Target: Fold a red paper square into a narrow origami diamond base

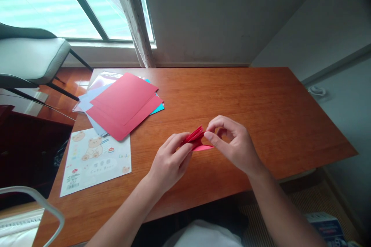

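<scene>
A folded red paper [199,136] is held between the person's two hands over the near middle part of the counter [246,98]. Its long axis runs mostly left to right, slanting a little so that the stacked layers point toward the far right; below them a pinkish flap [203,148] sticks out to the right, nearly level. The left hand [171,159] has its grip closed around the paper's left end, thumb on the near side and fingers on the far side, so most of the visible paper extends rightward beyond it. The right hand [232,142] pinches the right end between thumb and index finger, the flap lying just below that grip. On the far left, red sheets [124,104] overlap a bear-printed white sheet [97,162].
</scene>
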A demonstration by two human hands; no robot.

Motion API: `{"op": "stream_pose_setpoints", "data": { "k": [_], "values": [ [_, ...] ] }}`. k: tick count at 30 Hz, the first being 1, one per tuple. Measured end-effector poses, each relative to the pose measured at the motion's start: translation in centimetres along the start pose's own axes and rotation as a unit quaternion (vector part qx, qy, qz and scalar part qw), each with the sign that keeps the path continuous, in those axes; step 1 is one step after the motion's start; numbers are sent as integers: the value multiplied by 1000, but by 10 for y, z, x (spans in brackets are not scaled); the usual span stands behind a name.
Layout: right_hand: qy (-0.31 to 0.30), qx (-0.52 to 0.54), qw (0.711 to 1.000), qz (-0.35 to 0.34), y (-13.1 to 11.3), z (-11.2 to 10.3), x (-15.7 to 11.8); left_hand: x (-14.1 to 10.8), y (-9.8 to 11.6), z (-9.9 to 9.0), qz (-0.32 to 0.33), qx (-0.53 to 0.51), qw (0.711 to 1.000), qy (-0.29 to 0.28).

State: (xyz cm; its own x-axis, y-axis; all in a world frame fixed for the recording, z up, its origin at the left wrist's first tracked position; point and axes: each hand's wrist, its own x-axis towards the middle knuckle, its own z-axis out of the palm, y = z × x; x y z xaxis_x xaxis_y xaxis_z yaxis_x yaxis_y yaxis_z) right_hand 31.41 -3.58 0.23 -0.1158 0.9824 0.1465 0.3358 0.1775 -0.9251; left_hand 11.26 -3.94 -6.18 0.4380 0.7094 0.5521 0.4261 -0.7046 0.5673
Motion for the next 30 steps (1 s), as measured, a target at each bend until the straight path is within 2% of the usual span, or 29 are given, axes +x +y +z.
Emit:
{"op": "stream_pose_setpoints", "data": {
  "k": [8,12,20,26,30],
  "values": [
    [-2,88,995,-44,10,3,1,2,3,-2,10,-24,1000,-5],
    [2,112,993,-38,16,5,2,3,5,-2,5,-39,999,-22],
    [21,137,990,-37,20,11,3,5,5,-4,-36,-120,992,-23],
    [37,182,982,-34,28,18,0,5,5,-5,-59,-127,990,-25],
    [25,169,985,-17,30,16,-3,5,4,-4,-57,-132,989,-24]
  ]
}}
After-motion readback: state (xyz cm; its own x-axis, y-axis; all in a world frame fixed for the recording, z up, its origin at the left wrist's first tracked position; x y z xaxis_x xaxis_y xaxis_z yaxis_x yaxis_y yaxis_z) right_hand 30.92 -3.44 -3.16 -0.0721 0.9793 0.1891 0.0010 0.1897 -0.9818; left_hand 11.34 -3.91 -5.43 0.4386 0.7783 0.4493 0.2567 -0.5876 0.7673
